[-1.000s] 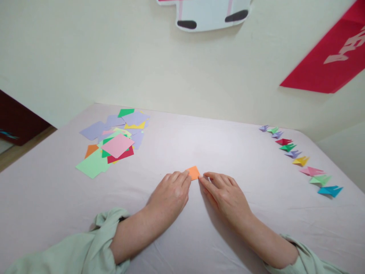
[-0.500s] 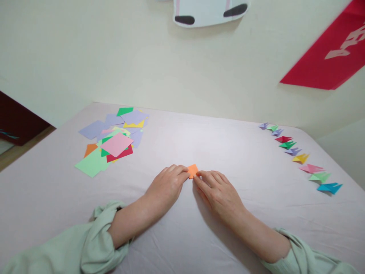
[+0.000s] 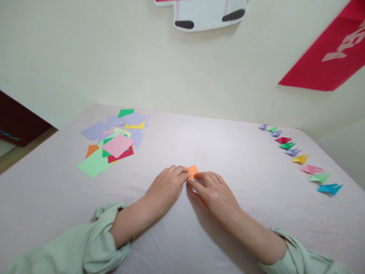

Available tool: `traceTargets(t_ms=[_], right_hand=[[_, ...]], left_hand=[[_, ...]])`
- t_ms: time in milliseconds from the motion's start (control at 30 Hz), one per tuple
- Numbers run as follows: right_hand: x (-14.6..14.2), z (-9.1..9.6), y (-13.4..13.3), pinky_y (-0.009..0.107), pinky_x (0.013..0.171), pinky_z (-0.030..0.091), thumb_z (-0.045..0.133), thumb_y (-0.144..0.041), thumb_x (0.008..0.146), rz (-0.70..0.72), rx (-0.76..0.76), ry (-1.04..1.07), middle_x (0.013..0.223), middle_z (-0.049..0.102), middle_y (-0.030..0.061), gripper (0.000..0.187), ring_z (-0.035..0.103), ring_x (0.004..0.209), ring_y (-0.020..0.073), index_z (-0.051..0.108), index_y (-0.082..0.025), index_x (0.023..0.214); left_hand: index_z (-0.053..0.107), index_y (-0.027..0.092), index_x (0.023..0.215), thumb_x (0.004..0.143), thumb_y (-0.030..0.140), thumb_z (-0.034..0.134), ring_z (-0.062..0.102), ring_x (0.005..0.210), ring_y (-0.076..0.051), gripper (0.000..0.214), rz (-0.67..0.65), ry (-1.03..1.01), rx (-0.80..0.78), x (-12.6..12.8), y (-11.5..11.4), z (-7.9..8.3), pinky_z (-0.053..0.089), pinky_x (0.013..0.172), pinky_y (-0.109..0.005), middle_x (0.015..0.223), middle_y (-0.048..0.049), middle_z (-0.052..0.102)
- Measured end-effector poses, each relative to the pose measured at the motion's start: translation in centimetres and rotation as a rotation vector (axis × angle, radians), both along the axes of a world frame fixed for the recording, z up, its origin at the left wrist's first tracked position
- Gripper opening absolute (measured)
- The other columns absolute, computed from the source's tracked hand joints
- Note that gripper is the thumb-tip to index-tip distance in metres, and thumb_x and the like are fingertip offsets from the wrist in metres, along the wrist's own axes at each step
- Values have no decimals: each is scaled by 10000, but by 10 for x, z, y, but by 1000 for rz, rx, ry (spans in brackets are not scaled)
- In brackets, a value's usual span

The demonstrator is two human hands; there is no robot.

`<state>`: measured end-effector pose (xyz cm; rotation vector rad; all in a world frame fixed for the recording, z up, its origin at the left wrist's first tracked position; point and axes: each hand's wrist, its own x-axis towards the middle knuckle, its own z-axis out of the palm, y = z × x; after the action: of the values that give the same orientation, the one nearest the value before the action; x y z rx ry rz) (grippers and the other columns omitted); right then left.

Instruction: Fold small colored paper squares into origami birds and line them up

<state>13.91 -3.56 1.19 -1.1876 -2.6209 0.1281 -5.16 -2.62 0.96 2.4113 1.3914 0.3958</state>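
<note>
A small folded orange paper lies flat on the pale cloth-covered table. My left hand rests knuckles up with its fingertips pressing on the paper's left edge. My right hand comes in from the right, fingers together, tips pressed on the paper's near right side. The two hands almost meet at the paper and cover most of it; only its far corner shows. Both sleeves are pale green and pushed up.
A loose heap of coloured paper squares lies at the far left of the table. A row of several small folded paper figures runs along the right side. A wall with a red banner stands behind.
My right hand has slid left over the orange paper, so less of it shows. My left hand has stayed at the paper's left edge.
</note>
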Motion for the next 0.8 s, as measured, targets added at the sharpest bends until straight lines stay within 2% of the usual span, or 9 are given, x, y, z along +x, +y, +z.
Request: traceTargets(t_ms=[133, 400, 533, 633, 800], right_hand=[[5, 0, 5, 398, 869, 460, 518, -140, 911, -11, -40, 48, 1036, 653, 85, 204, 588, 958, 225, 609, -199, 1084], [1, -5, 1, 389, 831, 454, 537, -167, 925, 3, 91, -5, 1052, 648, 99, 173, 578, 918, 228, 625, -206, 1069], [3, -4, 4, 370, 828, 449, 550, -145, 918, -23, -36, 76, 1053, 651, 73, 179, 575, 946, 221, 630, -227, 1055], [7, -4, 10, 340, 780, 442, 543, -120, 905, -100, -165, 206, 976, 642, 50, 139, 567, 898, 209, 622, -221, 959], [3, -4, 24, 320, 705, 408, 541, -145, 860, -251, -211, 277, 849, 598, 39, 55, 530, 792, 205, 545, -199, 858]], left_hand=[[657, 208, 1082, 897, 70, 486, 577, 1072, -193, 287, -8, -20, 9, -1, 2, 0, 476, 962, -363, 1171, -37, 656], [634, 208, 1042, 867, 52, 495, 568, 1069, -192, 273, -13, -14, 11, -1, 1, 1, 476, 960, -367, 1145, -36, 650], [624, 210, 1026, 859, 44, 476, 557, 1038, -193, 278, -9, -46, 12, 0, 2, -1, 471, 932, -364, 1101, -34, 631], [614, 207, 979, 867, 48, 450, 556, 983, -185, 255, 9, -130, 5, 0, 6, -4, 467, 895, -350, 1026, -30, 616], [586, 200, 903, 871, 97, 482, 554, 921, -184, 149, 62, -218, -11, 4, 11, -6, 468, 834, -336, 971, -30, 586]])
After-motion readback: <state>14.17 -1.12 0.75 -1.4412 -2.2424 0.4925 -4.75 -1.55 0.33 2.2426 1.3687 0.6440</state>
